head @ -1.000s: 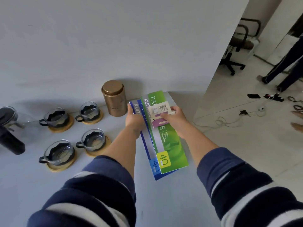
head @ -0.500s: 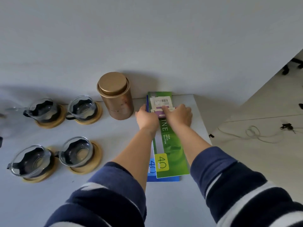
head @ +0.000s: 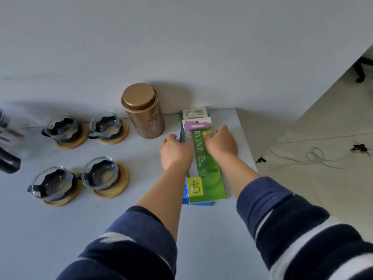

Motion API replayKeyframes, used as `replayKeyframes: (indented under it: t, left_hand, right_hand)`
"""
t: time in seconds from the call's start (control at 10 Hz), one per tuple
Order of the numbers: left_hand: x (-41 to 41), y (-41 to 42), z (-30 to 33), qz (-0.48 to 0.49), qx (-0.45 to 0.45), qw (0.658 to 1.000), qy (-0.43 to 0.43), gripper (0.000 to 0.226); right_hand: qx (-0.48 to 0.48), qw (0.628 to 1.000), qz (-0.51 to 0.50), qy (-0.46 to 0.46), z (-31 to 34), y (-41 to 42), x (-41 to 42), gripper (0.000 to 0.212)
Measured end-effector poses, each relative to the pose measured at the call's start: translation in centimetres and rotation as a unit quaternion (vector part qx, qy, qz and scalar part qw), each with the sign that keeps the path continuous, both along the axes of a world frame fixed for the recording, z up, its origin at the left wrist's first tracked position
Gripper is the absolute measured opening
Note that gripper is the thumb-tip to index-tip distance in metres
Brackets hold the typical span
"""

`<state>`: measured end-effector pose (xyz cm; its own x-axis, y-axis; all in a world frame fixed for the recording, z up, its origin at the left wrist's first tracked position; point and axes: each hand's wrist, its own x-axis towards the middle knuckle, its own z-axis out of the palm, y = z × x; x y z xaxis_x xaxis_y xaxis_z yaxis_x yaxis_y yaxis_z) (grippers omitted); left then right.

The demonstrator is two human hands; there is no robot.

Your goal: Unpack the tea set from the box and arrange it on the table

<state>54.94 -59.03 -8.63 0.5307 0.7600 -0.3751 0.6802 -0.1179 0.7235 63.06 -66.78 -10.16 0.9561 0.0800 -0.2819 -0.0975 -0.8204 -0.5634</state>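
Here four round glass tea cups (head: 103, 126) sit on wooden coasters on the pale grey desk (head: 60, 229), left of a tall gold tin (head: 144, 112). The left hand (head: 175, 153) and right hand (head: 221, 144) press flat, fingers together, on a green folder (head: 207, 174), well right of the cups.

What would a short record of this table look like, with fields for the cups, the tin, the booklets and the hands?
cups: four glass cups, each on a wooden coaster, e.g. near right one
tin: gold tin, lid on, upright by the wall
booklets: green booklet stacked on blue booklet, flat at the table corner
small packets: white and purple, on the stack's far end
left hand: on the stack's left edge
right hand: flat on the green booklet
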Motion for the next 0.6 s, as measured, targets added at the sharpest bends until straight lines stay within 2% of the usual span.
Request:
replayKeyframes:
  t: [0.2,0.3,0.5,0.6]
  left_hand:
    - [-6.0,-2.4,0.4,-0.024,0.025,0.995,0.091,0.04]
    - [-7.8,-4.0,0.5,-0.004,-0.015,0.996,0.084,0.042]
    - [-9.9,-5.3,1.8,0.009,-0.159,0.986,-0.05,0.049]
    - [-11.6,-5.3,2.4,-0.037,-0.187,0.978,-0.087,0.042]
  right_hand:
    - [-0.07,0.997,0.016,0.0,0.9,-4.0,-6.7,0.032]
    - [-0.005,0.999,-0.022,0.038,1.1,-4.7,-9.1,0.033]
    - [0.126,0.988,-0.069,0.057,1.8,-6.1,-10.5,0.045]
    - [0.148,0.987,-0.029,0.059,2.2,-6.9,-11.3,0.05]
